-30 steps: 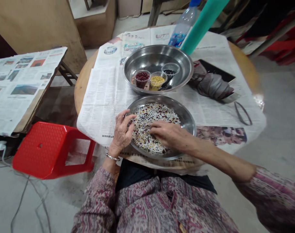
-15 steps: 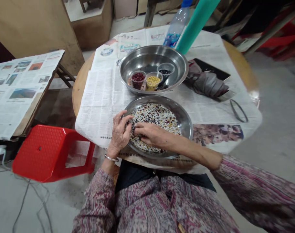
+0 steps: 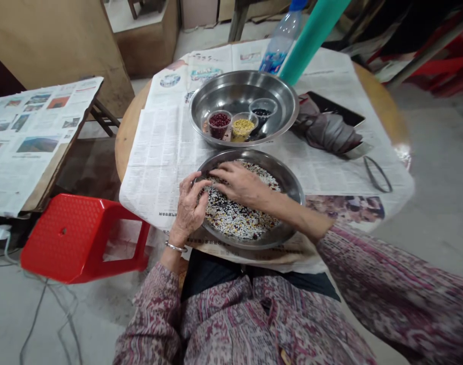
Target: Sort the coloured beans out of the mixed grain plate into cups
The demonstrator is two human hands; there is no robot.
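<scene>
We have our left hand (image 3: 190, 205) at the left rim of the near steel basin (image 3: 293, 190), thumb and fingers parted, silver bangle (image 3: 176, 248) on that wrist. Our right hand (image 3: 242, 183) is inside it, fingers spread over the mixed grains (image 3: 241, 220): white, yellow, dark red, black. Can't confirm contact. Just beyond, we see a second steel basin (image 3: 231, 94) with three clear cups: red beans (image 3: 219, 120), yellow grains (image 3: 243, 125), black beans (image 3: 261, 112). Newspaper (image 3: 155, 147) under both basins. Blue-capped bottle (image 3: 280, 43) behind, grey fabric bundle (image 3: 330, 131) right, red plastic stool (image 3: 62, 233) left.
</scene>
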